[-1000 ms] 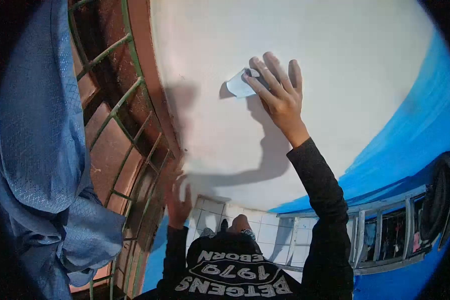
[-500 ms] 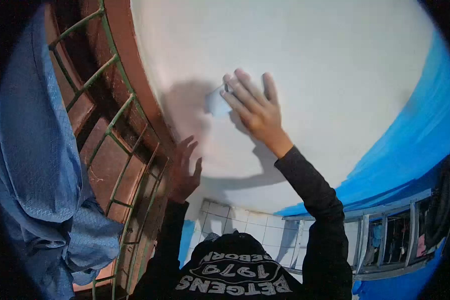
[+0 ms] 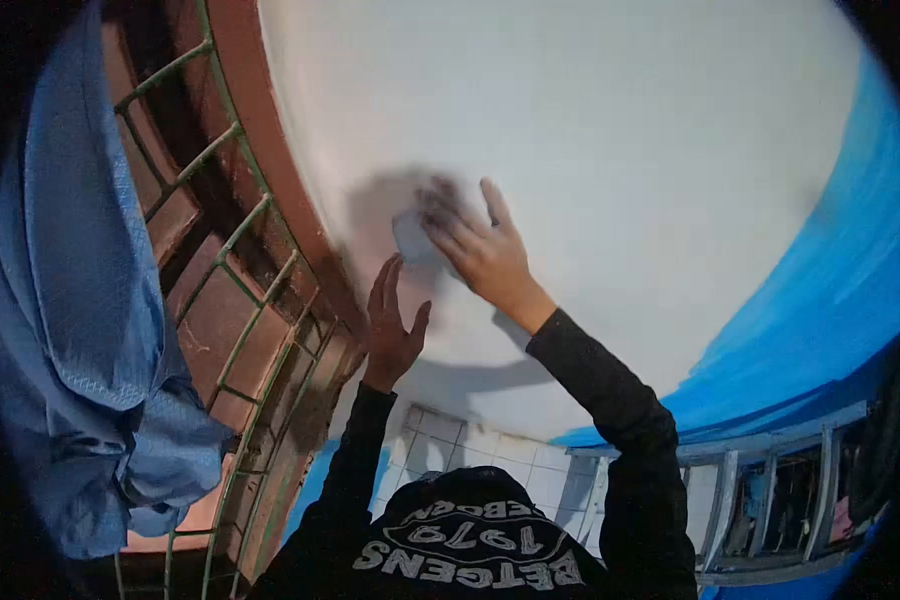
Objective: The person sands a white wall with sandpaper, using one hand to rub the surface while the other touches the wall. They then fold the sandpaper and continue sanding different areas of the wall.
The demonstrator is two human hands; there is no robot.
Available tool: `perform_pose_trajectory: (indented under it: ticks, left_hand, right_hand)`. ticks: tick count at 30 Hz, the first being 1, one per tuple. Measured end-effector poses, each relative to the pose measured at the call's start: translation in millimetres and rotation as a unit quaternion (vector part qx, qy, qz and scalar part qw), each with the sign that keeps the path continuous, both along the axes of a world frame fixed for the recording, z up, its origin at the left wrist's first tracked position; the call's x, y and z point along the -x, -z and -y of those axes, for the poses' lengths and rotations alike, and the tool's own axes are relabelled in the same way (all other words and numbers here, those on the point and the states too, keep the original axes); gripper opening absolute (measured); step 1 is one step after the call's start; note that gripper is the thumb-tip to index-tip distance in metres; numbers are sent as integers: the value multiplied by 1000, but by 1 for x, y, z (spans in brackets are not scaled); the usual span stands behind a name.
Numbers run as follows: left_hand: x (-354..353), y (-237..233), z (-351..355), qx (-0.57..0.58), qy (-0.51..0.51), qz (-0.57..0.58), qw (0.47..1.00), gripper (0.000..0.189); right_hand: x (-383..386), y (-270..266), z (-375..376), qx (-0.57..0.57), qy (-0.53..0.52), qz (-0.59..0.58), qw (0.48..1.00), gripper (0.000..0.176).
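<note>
– where's the pale blue piece (image 3: 406, 238)?
– at the fingers of the right hand (image 3: 482, 255), against the white wall (image 3: 650, 180). its left part shows just past the fingertips.
– how does that hand look?
– flat, fingers stretched over the piece, thumb standing out to the side. i can't tell how firmly it presses.
– and the left hand (image 3: 396, 330)?
– unfolded too, fingers up, thumb spread, its fingertips just below the piece. whether they touch it, i can't tell.
– so the two hands are near each other?
– near but apart, the left one lower.
– what's around them?
– left of the left hand, a green grille (image 3: 267, 201), then a blue curtain (image 3: 100, 280); far right of the right hand, blue paint (image 3: 810, 270); below both, white tiles (image 3: 548, 483).
</note>
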State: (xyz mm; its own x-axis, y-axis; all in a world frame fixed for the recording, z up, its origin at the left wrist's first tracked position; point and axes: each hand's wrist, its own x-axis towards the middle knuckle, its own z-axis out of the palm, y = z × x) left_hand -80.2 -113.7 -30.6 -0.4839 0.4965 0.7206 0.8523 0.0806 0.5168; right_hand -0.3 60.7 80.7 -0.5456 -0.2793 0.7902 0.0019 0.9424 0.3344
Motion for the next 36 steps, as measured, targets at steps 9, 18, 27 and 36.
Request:
perform_pose_trajectory:
  ticks: [9, 18, 27, 36]
  left_hand:
    - [13, -11, 3, 89, -49, -16, 995, 75]
    - [2, -4, 5, 89, 0, -62, 994, 79]
    - [7, 23, 2, -167, 183, 347, 904, 65]
    - [31, 22, -5, -139, 98, 134, 976, 55]
  right_hand:
    - [-1, -17, -7, 5, -57, 24, 998, 35]
    - [-6, 27, -3, 21, -56, 68, 996, 36]
    - [10, 79, -2, 26, -57, 91, 994, 46]
    - [7, 34, 21, -12, 20, 110, 994, 51]
